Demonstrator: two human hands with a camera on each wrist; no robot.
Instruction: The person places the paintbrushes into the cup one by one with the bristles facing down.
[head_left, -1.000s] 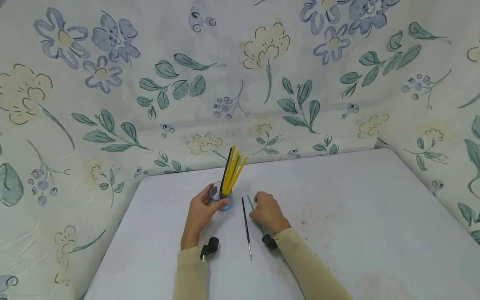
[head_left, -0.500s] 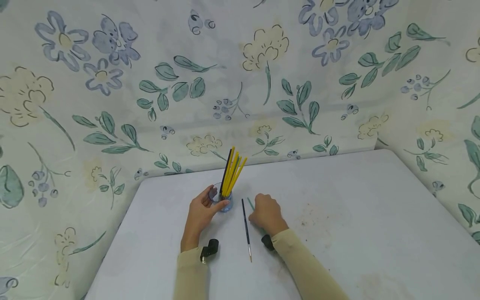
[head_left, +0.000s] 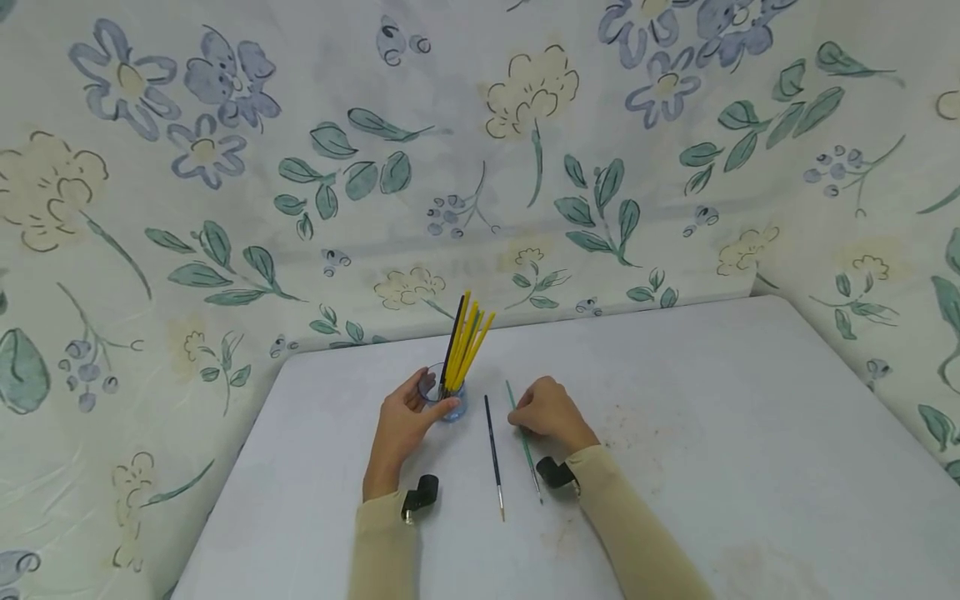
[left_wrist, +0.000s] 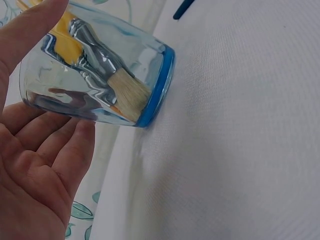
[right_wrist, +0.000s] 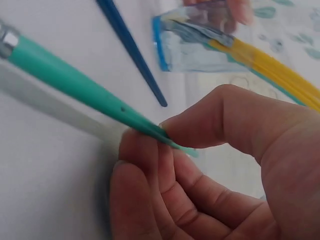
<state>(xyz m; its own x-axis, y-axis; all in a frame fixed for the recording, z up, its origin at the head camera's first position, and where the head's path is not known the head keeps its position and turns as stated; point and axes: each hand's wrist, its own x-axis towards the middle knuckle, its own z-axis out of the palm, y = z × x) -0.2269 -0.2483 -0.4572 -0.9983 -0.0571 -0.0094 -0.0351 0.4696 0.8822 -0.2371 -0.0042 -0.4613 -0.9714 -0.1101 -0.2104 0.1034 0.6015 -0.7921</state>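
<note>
My left hand [head_left: 401, 427] holds a clear glass [head_left: 454, 412] with a blue base, thumb on one side and fingers on the other. Yellow, black and green paintbrush handles [head_left: 467, 350] lean out of its top; a pale bristle head [left_wrist: 131, 95] presses near the bottom inside. Whether the base touches the table cannot be told. With thumb and fingertips, my right hand [head_left: 551, 412] pinches a green paintbrush [right_wrist: 75, 82] near the thin end of its handle, its tip pointing toward me. Between the hands a dark blue paintbrush [head_left: 492, 448] lies on the table, bristles toward me.
The white table [head_left: 712, 400] has small brownish specks and smudges on its right side. Behind it hangs a floral-patterned cloth [head_left: 465, 150], which also runs along both sides. A black wrist camera [head_left: 556, 472] sits close to the green brush's lower end.
My right hand has shifted right and slightly away from me, carrying the green brush farther from the dark blue one. Its lower end now shows. The left hand and glass stay put.
</note>
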